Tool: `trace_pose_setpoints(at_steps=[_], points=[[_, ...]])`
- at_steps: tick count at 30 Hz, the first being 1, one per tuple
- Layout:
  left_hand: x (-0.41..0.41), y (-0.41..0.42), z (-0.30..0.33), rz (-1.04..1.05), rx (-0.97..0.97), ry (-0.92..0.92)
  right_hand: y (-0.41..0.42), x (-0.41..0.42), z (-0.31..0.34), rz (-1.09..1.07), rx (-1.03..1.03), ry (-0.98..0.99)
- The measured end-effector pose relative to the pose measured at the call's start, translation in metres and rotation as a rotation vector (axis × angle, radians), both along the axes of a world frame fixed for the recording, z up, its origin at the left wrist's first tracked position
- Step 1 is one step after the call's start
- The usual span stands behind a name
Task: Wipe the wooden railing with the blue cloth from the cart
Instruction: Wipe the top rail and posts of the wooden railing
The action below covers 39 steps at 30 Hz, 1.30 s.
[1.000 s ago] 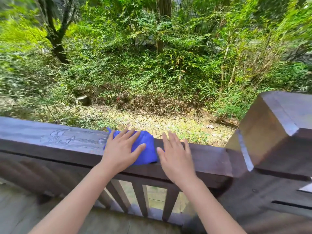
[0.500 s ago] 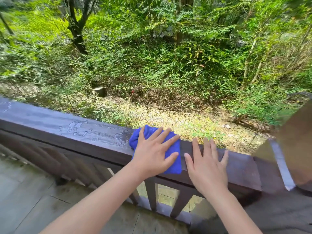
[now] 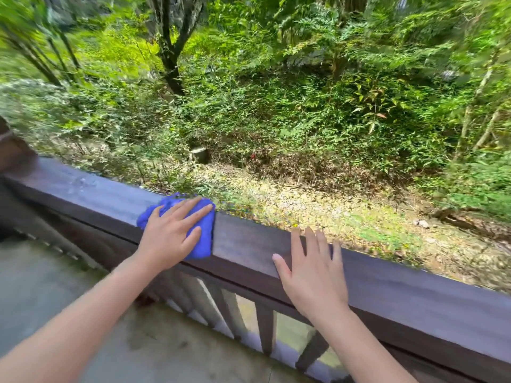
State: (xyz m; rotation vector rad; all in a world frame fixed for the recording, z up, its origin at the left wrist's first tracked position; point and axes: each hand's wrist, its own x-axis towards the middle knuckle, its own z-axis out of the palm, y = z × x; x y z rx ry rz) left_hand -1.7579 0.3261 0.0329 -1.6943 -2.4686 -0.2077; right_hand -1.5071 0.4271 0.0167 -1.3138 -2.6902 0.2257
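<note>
Left hand flat, fingers spread, pressing blue cloth onto wooden railing, right hand flat, empty, no legible markings.

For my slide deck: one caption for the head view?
Left hand presses blue cloth on wooden railing; right hand rests flat beside.

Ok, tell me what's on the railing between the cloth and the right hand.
Nothing: in the head view the railing is bare wood between the cloth under the left hand and the right hand.
</note>
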Motion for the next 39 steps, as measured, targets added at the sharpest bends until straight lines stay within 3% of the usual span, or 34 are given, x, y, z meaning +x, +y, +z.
trace_pose_setpoints(at_steps=[3, 6, 11, 15, 17, 26, 33, 35, 39], points=[[-0.035, 0.001, -0.002, 0.26, -0.003, -0.083, -0.008, -0.024, 0.001, -0.028, 0.007, -0.006], [-0.015, 0.021, -0.008, 0.416, -0.032, -0.121, -0.015, -0.041, 0.003, -0.089, 0.021, -0.016], [0.018, 0.02, -0.018, 0.037, -0.044, -0.054, -0.024, -0.069, 0.004, -0.112, 0.065, -0.041], [-0.028, -0.007, -0.01, -0.347, -0.046, 0.035, -0.031, -0.092, 0.005, -0.119, 0.104, -0.046], [-0.061, -0.021, -0.008, -0.437, -0.035, 0.115, -0.037, -0.11, 0.004, -0.11, 0.086, -0.073], [-0.218, -0.068, -0.006, -0.239, 0.02, 0.049, -0.061, -0.201, 0.003, -0.027, 0.068, -0.081], [-0.229, -0.041, -0.015, 0.336, 0.057, -0.066, -0.07, -0.251, 0.003, 0.02, 0.071, -0.087], [-0.217, -0.033, -0.022, 0.286, 0.014, -0.053, -0.073, -0.263, 0.003, 0.035, 0.061, -0.081], [-0.224, -0.045, -0.019, -0.108, 0.027, 0.076, -0.077, -0.288, 0.003, 0.055, 0.085, -0.1]])
